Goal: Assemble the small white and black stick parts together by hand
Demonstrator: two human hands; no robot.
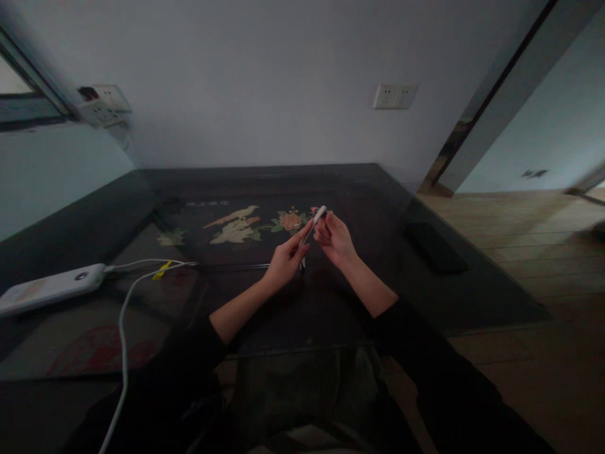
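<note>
Both hands meet above the middle of a dark glass-topped table (359, 189). My left hand (286, 260) grips the lower part of a slim white pen-like stick (314, 228), which tilts up to the right. My right hand (334, 238) pinches its upper end with the fingertips. Both sleeves are dark. Under the glass behind my hands lies a picture of birds and flowers (246, 226).
A white power bank (50, 287) lies at the table's left, with a white cable (123, 328) running toward me. A dark flat object (435, 247) rests near the right edge. Wall sockets (394, 96) are on the wall behind; wooden floor lies to the right.
</note>
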